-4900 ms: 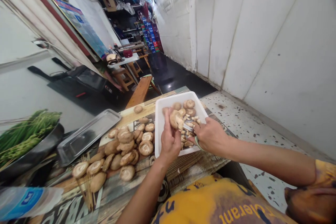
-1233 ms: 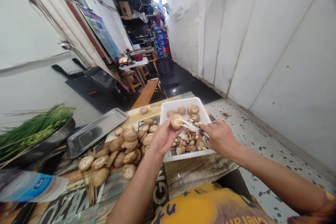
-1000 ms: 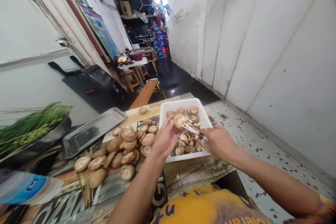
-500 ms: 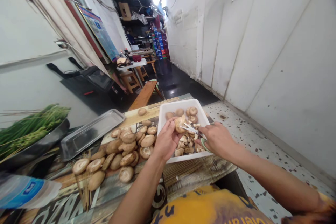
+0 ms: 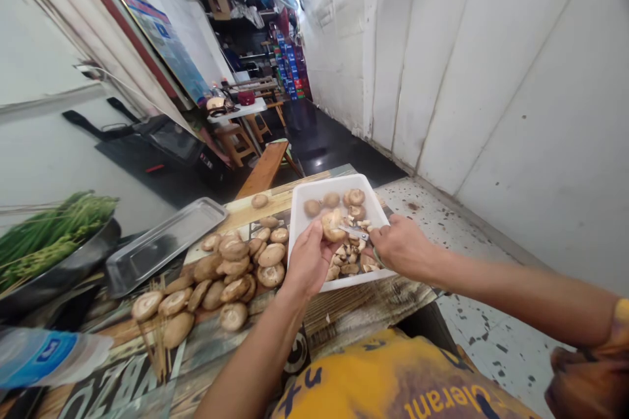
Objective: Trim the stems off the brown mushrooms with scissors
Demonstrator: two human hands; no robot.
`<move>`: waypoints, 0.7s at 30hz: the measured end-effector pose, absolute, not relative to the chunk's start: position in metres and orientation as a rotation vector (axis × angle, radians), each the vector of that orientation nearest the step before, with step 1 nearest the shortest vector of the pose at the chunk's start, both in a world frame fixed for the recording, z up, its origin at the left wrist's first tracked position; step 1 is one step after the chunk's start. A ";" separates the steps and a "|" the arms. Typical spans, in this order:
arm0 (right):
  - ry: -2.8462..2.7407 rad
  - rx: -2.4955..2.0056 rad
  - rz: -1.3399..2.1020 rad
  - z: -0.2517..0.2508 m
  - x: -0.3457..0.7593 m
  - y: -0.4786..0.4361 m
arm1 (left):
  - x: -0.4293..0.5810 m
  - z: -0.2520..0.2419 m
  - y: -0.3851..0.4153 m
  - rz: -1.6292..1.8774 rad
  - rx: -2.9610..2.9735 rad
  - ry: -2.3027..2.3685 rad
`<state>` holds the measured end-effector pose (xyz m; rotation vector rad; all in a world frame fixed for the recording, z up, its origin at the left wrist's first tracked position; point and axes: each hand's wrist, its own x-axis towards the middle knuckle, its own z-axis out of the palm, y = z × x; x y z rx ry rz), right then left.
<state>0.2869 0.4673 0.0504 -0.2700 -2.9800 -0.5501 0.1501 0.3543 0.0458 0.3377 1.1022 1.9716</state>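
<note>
My left hand [image 5: 308, 259] holds a brown mushroom [image 5: 333, 225] between thumb and fingers over the white tray [image 5: 301, 209]. In my right hand [image 5: 399, 246] is a pair of scissors [image 5: 354, 232], its blades against the mushroom's underside and looking nearly closed. Inside the tray lie several whole mushrooms at the far end and cut pieces [image 5: 350, 268] nearer me. Left of the tray, a heap of whole mushrooms [image 5: 233, 267] rests on the patterned table [image 5: 344, 321].
A metal tray [image 5: 167, 245] lies behind the heap, with a bowl of greens [image 5: 54, 242] at the left. Thin sticks [image 5: 158, 357] and a plastic bottle [image 5: 54, 357] are at the near left. One mushroom [image 5: 259, 201] sits apart. A wooden bench [image 5: 263, 170] stands beyond.
The scissor blades have come closer together at the mushroom. The whole view has shifted slightly, so the table and tray appear a little further left and higher.
</note>
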 end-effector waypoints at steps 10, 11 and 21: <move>-2.955 -0.308 -0.574 0.073 0.283 0.490 | 0.121 0.053 0.341 1.629 0.414 1.038; -2.914 -0.278 -0.586 0.073 0.283 0.493 | 0.118 0.054 0.338 1.603 0.428 1.015; -2.815 -0.346 -0.374 0.070 0.296 0.504 | 0.111 0.051 0.331 1.865 0.528 0.912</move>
